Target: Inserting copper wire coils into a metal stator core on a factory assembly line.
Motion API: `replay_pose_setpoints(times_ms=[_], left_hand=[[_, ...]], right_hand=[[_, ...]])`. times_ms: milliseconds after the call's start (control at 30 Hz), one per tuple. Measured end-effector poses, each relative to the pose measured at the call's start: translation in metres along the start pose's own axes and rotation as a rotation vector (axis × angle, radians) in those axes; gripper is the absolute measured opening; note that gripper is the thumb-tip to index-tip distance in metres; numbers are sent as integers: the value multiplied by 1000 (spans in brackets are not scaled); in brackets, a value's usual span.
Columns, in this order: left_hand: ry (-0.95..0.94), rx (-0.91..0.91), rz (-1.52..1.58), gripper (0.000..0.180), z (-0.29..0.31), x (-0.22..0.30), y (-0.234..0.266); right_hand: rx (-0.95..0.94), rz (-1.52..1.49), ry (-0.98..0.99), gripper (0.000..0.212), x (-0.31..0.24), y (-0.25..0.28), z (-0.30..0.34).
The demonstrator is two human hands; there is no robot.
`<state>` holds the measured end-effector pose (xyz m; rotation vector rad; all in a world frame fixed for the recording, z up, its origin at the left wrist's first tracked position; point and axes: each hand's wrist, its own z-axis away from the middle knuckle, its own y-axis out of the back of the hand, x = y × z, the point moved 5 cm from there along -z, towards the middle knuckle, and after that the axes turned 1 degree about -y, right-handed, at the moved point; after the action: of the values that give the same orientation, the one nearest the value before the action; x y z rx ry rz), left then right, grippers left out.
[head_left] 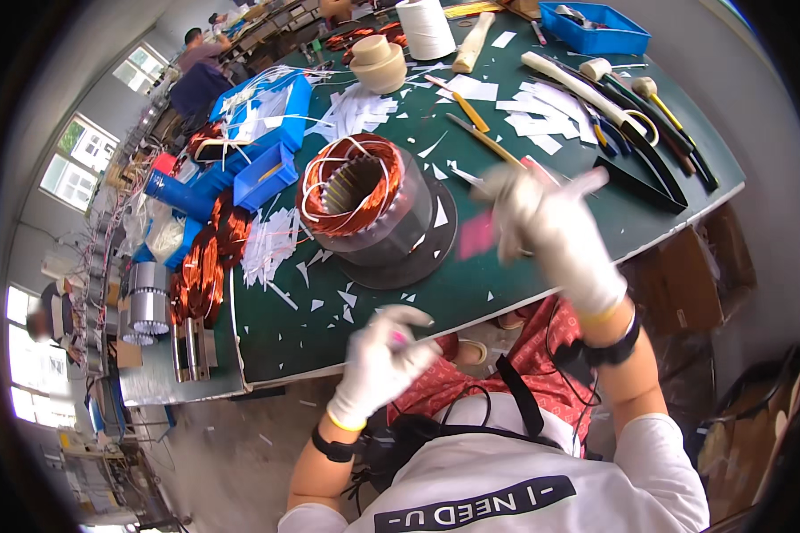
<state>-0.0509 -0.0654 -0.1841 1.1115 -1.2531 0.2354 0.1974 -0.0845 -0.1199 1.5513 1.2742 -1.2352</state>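
Observation:
My left hand (378, 369), in a white glove, hangs off the table's front edge. Its fingers are loosely bent and apart; a small pink patch shows between thumb and forefinger, too blurred to name. Over the right part of the table my right hand (556, 226), gloved too, is smeared by motion. A blurred pink piece (477, 235) shows at its fingers; whether it is gripped I cannot tell. Left of that hand, a motor stator (373, 209) stands upright on a round black base (440, 235). Copper windings (387, 182) tied with white cord ring its top.
White paper slips (351, 111) and scraps litter the green table (320, 346). Blue bins (267, 173) and copper coils (203, 275) lie left. Spools (378, 67) stand behind the stator. At right are pliers (606, 133), mallets (646, 89), a black strip (640, 182) and a blue tray (596, 35).

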Motion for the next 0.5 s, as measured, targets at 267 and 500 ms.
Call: replay_pose_setpoints(times_ms=[267,500], left_hand=[[-157,393,-580,8,-17,-48,22],[-109,411,-492,6,-23,-51,22]], right_hand=[[153,285,173,40,33,-11,-129],[-71,329,79,38,38,-32,-161]])
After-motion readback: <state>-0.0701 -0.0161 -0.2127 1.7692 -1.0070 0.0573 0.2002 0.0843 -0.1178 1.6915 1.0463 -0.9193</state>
